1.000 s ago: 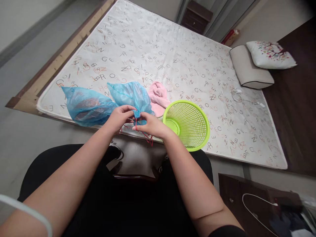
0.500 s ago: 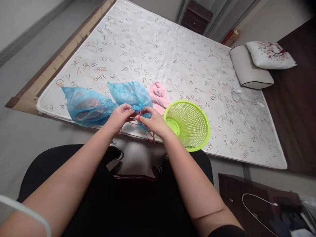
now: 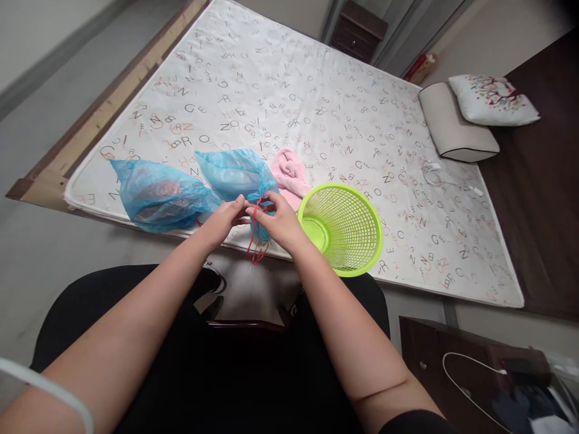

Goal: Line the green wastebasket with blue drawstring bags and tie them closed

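Note:
Two filled blue plastic bags lie near the front edge of the mattress. The right bag is gathered at its neck, where red string hangs in loops. My right hand is closed on the gathered neck and string, thumb pointing left. Close against it, my left hand has its fingers bent together by the string; what they pinch is too small to make out. Beside my left hand rests the left bag, with darker contents showing through and a bit of red string at its end.
A green mesh basket stands tilted right of my hands, with a pink cloth behind it. The mattress carries a bolster, a pillow and a white cable. A dark cabinet is at lower right.
The red string has shifted from spread strands to loops hanging below my right hand. My left hand has turned and moved slightly, its fingers now beneath the thumb. The bags stay in place.

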A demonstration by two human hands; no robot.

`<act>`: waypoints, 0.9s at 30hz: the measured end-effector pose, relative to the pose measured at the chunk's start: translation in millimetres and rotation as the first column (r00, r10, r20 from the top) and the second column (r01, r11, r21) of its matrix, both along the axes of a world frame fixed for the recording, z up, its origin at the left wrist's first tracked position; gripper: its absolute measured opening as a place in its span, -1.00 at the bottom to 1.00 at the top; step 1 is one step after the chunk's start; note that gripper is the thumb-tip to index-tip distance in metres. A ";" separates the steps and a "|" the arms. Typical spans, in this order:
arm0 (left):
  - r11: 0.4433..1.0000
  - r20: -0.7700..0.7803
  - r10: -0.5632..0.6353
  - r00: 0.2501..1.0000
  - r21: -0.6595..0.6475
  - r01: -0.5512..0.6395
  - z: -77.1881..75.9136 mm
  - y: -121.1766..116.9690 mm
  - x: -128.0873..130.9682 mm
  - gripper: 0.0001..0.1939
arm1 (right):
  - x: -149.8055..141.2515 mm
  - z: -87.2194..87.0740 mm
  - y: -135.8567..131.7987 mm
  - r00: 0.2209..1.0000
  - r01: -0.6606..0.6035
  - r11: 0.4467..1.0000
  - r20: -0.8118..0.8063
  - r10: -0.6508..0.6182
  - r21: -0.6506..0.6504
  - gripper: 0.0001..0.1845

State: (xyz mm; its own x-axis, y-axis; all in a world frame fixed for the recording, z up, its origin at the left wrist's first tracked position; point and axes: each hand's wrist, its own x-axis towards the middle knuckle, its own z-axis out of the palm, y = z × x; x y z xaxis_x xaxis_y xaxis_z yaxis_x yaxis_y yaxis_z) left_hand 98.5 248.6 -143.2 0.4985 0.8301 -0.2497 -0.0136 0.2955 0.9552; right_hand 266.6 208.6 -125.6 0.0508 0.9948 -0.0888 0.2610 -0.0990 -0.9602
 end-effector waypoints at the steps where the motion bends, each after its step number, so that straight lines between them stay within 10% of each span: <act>1: 1.000 0.001 -0.019 1.000 0.011 0.019 -0.1 -0.6 -0.2 -0.28 | 0.0 -1.1 0.4 1.000 0.006 1.000 0.010 -0.006 -0.005 -0.62; 9: 0.955 -0.240 -0.080 0.967 0.260 0.144 4.1 -0.5 1.0 -0.49 | 3.0 -2.9 3.3 0.990 0.024 0.999 0.137 -0.029 0.037 -0.87; 21: 0.944 -0.412 0.226 0.882 0.315 -0.095 15.3 -1.5 -3.3 -0.67 | 8.1 -1.0 7.1 0.974 0.090 0.991 -0.198 -0.108 -0.095 -0.73; 27: 0.738 -0.349 0.466 0.813 0.660 -0.140 48.3 -23.4 -16.4 -0.76 | 15.4 -2.9 13.7 0.937 0.217 0.969 -0.253 -0.241 -0.119 -0.70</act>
State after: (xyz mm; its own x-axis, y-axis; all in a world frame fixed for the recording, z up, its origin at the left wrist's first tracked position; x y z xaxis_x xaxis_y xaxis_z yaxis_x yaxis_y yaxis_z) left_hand 82.1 225.3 -94.9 0.1476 0.9670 0.2075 0.4874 -0.2536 0.8355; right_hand 281.9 222.3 -128.5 0.2392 0.9465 -0.2165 -0.0397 -0.2133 -0.9762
